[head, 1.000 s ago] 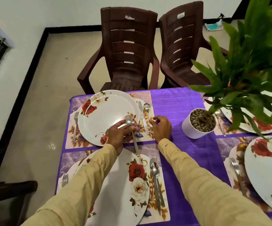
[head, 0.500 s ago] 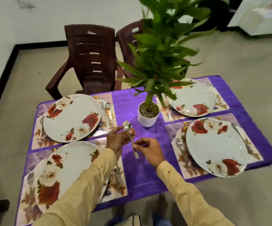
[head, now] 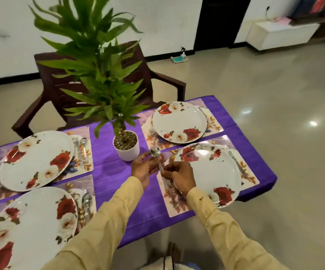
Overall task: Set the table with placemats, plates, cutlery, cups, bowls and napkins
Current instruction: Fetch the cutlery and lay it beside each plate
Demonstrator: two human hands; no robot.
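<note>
Spoon shifted right; left hand, right hand fingers pinch handle.

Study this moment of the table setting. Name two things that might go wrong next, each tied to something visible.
The spoon is pinched by the left hand and right hand; a loose grip might drop it onto the near right plate. The left hand is close to the white plant pot, so a careless swing might tip it.

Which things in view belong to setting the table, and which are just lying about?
Job: spoon held by left hand and right hand; near right plate on its placemat; cutlery beside it.
Lying about: potted plant; brown chair; white cabinet.
</note>
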